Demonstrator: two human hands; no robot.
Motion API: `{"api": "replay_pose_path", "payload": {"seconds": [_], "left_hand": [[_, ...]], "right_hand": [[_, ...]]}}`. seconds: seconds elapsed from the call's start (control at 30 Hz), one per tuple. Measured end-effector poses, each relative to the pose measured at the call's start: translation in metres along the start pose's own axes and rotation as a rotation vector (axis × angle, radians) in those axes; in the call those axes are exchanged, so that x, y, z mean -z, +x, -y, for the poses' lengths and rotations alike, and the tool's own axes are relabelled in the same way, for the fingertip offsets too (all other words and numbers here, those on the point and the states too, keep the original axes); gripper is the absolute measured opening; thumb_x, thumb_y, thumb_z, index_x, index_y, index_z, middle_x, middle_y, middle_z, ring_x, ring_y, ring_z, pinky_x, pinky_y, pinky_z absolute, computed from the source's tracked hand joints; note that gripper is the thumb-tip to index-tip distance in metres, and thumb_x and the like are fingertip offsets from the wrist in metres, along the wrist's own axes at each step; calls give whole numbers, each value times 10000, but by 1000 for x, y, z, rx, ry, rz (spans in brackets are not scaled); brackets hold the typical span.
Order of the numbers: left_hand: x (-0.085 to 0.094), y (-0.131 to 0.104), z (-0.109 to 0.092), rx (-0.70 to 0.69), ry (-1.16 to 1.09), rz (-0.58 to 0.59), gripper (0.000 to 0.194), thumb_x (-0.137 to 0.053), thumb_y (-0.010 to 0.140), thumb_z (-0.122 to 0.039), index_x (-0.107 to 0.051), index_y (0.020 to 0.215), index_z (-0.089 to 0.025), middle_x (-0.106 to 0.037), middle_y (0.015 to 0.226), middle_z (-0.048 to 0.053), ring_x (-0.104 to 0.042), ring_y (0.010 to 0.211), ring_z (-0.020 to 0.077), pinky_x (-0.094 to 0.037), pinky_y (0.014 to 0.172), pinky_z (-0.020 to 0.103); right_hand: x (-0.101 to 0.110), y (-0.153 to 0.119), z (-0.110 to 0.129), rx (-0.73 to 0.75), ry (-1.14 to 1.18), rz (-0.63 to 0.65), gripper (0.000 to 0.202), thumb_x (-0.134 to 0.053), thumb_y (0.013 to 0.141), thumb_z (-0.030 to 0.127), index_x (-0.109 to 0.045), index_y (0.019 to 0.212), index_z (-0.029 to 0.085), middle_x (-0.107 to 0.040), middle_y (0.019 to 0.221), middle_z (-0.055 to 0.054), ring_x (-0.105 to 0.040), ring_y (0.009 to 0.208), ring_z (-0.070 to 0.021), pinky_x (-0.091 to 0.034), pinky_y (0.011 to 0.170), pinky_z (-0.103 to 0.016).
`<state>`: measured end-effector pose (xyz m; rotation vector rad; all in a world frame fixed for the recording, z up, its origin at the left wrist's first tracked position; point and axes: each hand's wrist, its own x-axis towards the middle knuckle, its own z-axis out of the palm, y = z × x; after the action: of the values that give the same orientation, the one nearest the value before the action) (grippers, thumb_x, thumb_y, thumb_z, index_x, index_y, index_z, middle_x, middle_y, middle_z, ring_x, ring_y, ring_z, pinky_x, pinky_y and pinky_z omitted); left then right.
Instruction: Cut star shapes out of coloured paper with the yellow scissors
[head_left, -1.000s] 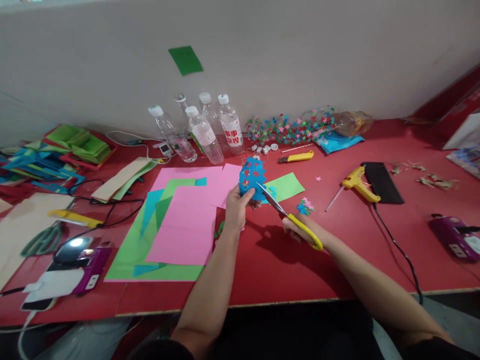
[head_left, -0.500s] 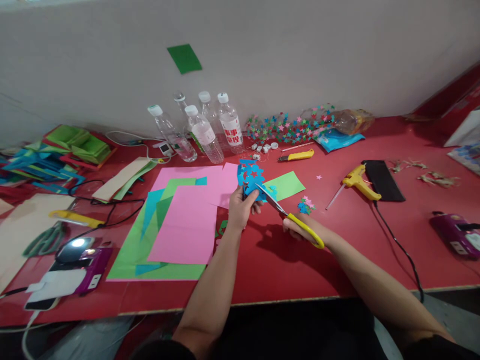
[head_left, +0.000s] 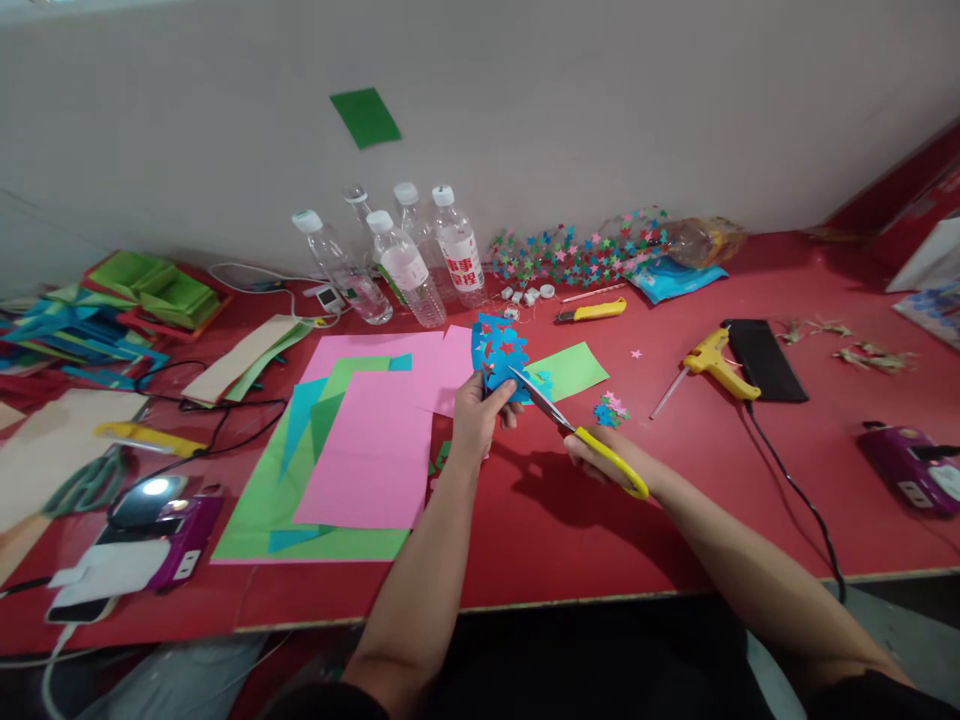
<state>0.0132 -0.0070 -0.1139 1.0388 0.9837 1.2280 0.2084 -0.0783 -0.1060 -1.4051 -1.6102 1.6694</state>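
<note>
My left hand point(head_left: 480, 408) pinches a piece of blue paper point(head_left: 499, 350) with star-shaped holes cut through it. In my right hand point(head_left: 600, 458) is a pair of scissors point(head_left: 611, 462) with yellow handles, its blades pointing up and left against the lower right of the blue paper. Behind the blades lies a light green sheet point(head_left: 571, 370). A small heap of cut paper stars point(head_left: 611, 409) in pink, blue and green sits just beyond my right hand. Green paper scraps point(head_left: 442, 456) show partly behind my left wrist.
Pink sheets point(head_left: 371, 450) and other coloured paper lie left of my hands. Plastic bottles point(head_left: 409, 265) stand by the wall, beside a star-covered bottle point(head_left: 577, 252). A yellow cutter point(head_left: 596, 311) lies ahead; a glue gun point(head_left: 716, 362) with a cord rests right.
Both hands keep nearly the same place, with the scissors at the blue paper. The paper's upper edge has tilted slightly. The whole view has shifted a little.
</note>
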Motion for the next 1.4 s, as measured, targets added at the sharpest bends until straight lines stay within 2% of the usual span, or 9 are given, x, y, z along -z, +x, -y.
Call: {"api": "replay_pose_path", "payload": {"seconds": [0.4, 0.7, 1.0, 1.4], "left_hand": [[0, 0, 0, 1, -25, -3, 205, -698, 757, -329, -589, 790, -159, -611, 500, -41, -485, 326, 64, -359, 314, 163], [-2, -1, -3, 21, -50, 10, 207, -693, 757, -328, -583, 807, -160, -609, 494, -52, -475, 318, 59, -346, 307, 155], [-1, -2, -2, 61, -50, 16, 231, -705, 732, -334, -571, 798, -158, -602, 477, -50, -477, 310, 67, -334, 293, 160], [-2, -2, -2, 60, -65, 17, 219, -701, 740, -321, -566, 799, -159, -603, 477, -50, -475, 308, 66, -338, 293, 158]], "right_hand": [[-5, 2, -3, -44, 40, -20, 601, -441, 766, 793, -412, 628, 208, -372, 422, 74, -335, 352, -61, -247, 361, -207], [-7, 3, -1, -29, 28, -38, 600, -450, 754, 794, -381, 608, 216, -365, 436, 73, -335, 355, -59, -243, 359, -209], [-8, 3, 1, -17, -4, -48, 553, -445, 797, 731, -393, 617, 211, -383, 433, 69, -356, 375, -66, -273, 379, -210], [-10, 5, -3, 6, 12, -67, 537, -449, 797, 722, -364, 612, 224, -350, 419, 80, -319, 351, -63, -233, 351, -207]]}}
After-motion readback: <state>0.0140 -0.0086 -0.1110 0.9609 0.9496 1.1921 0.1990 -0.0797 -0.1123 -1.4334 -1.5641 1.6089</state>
